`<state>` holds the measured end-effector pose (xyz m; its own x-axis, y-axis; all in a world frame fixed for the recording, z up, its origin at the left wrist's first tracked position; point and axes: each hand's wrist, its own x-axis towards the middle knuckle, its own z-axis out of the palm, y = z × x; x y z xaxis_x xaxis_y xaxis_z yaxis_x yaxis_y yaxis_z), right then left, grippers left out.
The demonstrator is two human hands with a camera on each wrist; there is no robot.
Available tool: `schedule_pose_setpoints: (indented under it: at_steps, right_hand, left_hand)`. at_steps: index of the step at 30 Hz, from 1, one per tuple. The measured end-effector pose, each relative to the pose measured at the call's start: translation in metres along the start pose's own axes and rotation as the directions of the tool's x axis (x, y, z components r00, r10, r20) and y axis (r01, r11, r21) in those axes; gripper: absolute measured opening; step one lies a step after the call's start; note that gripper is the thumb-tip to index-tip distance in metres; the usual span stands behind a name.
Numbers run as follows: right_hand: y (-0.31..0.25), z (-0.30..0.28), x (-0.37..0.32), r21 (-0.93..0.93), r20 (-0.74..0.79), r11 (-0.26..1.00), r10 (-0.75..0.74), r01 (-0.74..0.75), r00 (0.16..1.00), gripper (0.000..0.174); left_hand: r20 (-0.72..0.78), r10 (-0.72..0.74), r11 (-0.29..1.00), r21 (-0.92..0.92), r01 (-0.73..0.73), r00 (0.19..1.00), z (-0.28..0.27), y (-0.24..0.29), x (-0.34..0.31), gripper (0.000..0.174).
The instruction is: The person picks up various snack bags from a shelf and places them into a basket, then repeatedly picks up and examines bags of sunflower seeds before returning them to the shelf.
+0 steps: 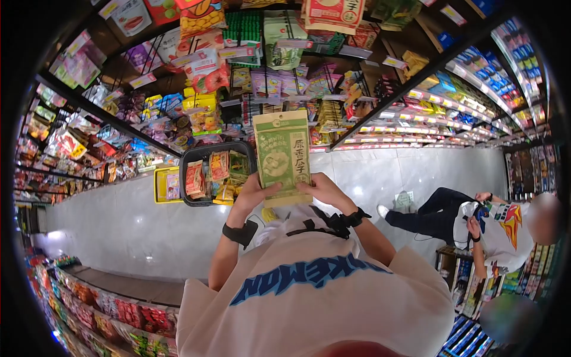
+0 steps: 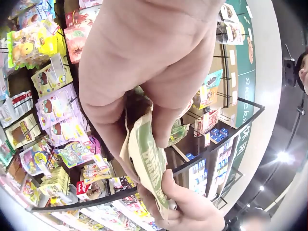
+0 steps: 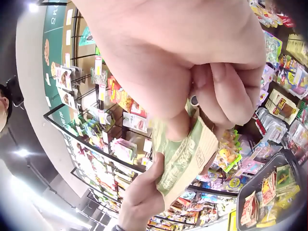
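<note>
A flat green-and-cream paper bag of sunflower seeds [image 1: 283, 156] is held upright in front of the person's chest, its printed front facing the head camera. At its lower left corner the left hand [image 1: 254, 191] grips it with the thumb on the front. The right hand [image 1: 327, 193] pinches the lower right edge in the same way, thumb over the front. In the left wrist view the left hand [image 2: 144, 62] curls round one end of the bag [image 2: 148, 154]. The right wrist view shows the right hand's fingers [image 3: 231, 94] bent behind the bag's edge.
A black basket [image 1: 185, 156] holding several snack packs stands left of the bag, beside a yellow basket [image 1: 159, 193]. Racks of hanging snacks [image 1: 273, 83] rise ahead. Low shelves [image 1: 113, 303] line the back left. Another person [image 1: 470, 229] stands at the right on the grey floor [image 1: 357, 238].
</note>
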<state>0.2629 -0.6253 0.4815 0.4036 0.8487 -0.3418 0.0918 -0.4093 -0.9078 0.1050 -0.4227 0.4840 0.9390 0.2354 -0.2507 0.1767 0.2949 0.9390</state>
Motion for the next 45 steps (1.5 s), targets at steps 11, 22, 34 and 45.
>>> schedule_pose_setpoints:
  at_steps: [11,22,34,45]
  right_hand:
    - [-0.01,-0.041,0.069,-0.054,0.238,0.991,-0.11,0.126,0.965,0.047]
    - [-0.017,-0.122,0.144,0.051,0.234,0.985,-0.173,0.165,0.957,0.048]
    - [0.017,-0.176,0.182,0.036,0.349,0.992,0.097,-0.117,0.932,0.036]
    - [-0.044,-0.187,0.202,-0.1,0.159,0.938,-0.315,0.333,0.936,0.053]
  left_hand:
    - [-0.153,-0.007,0.998,-0.056,-0.002,0.988,-0.007,0.002,0.011,0.048]
    - [-0.257,0.033,0.999,-0.023,-0.04,0.966,0.012,0.025,0.105,0.044]
    - [-0.245,-0.28,0.941,0.122,0.316,0.928,0.004,-0.004,0.173,0.048]
    - [-0.183,0.159,0.983,0.12,-0.138,0.97,-0.033,0.051,0.169,0.043]
